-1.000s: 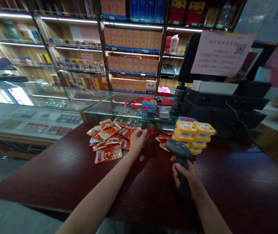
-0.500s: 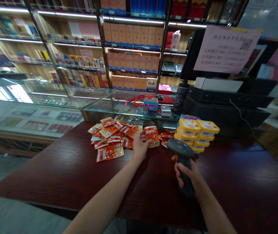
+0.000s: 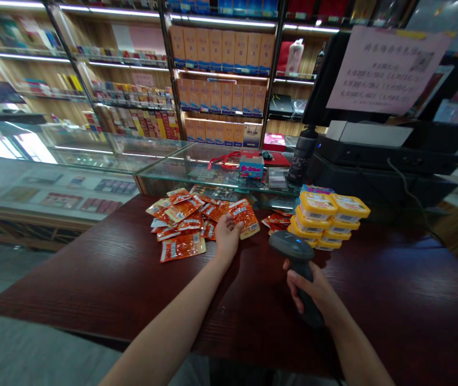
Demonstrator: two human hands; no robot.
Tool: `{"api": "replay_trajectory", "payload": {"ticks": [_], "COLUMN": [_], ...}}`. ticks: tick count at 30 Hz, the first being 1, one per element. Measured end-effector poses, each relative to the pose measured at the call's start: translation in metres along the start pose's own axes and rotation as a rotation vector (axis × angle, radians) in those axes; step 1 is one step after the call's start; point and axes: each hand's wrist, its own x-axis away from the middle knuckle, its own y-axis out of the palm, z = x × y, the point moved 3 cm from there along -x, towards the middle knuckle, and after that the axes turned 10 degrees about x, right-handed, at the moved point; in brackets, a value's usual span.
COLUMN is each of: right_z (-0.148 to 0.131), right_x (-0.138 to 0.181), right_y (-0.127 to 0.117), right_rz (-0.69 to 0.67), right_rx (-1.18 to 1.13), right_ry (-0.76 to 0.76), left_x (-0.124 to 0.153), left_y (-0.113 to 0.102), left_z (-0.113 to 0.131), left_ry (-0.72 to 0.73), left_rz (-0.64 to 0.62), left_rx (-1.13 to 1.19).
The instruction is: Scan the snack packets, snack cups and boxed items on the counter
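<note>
My left hand (image 3: 227,234) pinches the lower left edge of an orange snack packet (image 3: 246,219), which is tilted just above the counter. Left of that hand lies a loose pile of similar orange packets (image 3: 184,209), some showing their pale edges. In my right hand (image 3: 309,287) is a dark grey barcode scanner (image 3: 292,245), fingers wrapped round its handle and a blue light lit on top. The scanner's head points left, towards the packet. Behind it a few more orange packets (image 3: 277,220) lie beside a stack of yellow-lidded tubs (image 3: 320,206).
The dark wooden counter (image 3: 253,311) meets a glass display case (image 3: 208,171) at the back. On the glass sit a blue and pink box (image 3: 252,167) and a red lanyard (image 3: 224,160). A monitor with a paper sign (image 3: 387,72) stands at the right, above black equipment (image 3: 381,177).
The packet in my left hand has tilted, its top leaning left, and shifted slightly left. The scanner has turned a little in my right hand. The whole view has moved slightly.
</note>
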Motion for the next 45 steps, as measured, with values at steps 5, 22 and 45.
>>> {"api": "replay_trajectory", "payload": {"ticks": [5, 22, 45], "right_z": [-0.002, 0.001, -0.002], "right_x": [0.001, 0.0, 0.001], "right_y": [0.001, -0.006, -0.005], "right_rz": [-0.022, 0.026, 0.038], "right_rx": [-0.009, -0.038, -0.067], "right_ry": [-0.008, 0.004, -0.012], "left_x": [0.001, 0.002, -0.007], "left_y": [0.0, 0.0, -0.04], "left_z": [0.003, -0.008, 0.075], "left_ry": [0.022, 0.119, 0.186], "left_rz": [0.053, -0.095, -0.1], "left_rx": [-0.086, -0.222, -1.52]}}
